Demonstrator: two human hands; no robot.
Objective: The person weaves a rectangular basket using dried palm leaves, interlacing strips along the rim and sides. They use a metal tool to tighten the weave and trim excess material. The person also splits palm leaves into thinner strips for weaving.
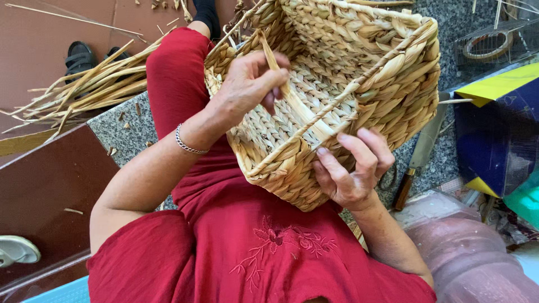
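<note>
Woven basket (359, 73) on lap, straw strand (281, 78) in left hand (247, 84) grip

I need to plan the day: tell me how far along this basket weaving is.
Done: the basket walls and base look fully woven. In hand: the left hand pulls a loose strand at the rim; the right hand steadies the corner. Left: that strand's end remains untucked.

Speckled grey stone floor (126, 132) w/ reddish-brown tiles (50, 33) upper left, daylight. Dried reed bundle (90, 84) and black sandals (78, 56) left; knife (418, 160), blue-yellow box (497, 129), wire cage (494, 42) right.
</note>
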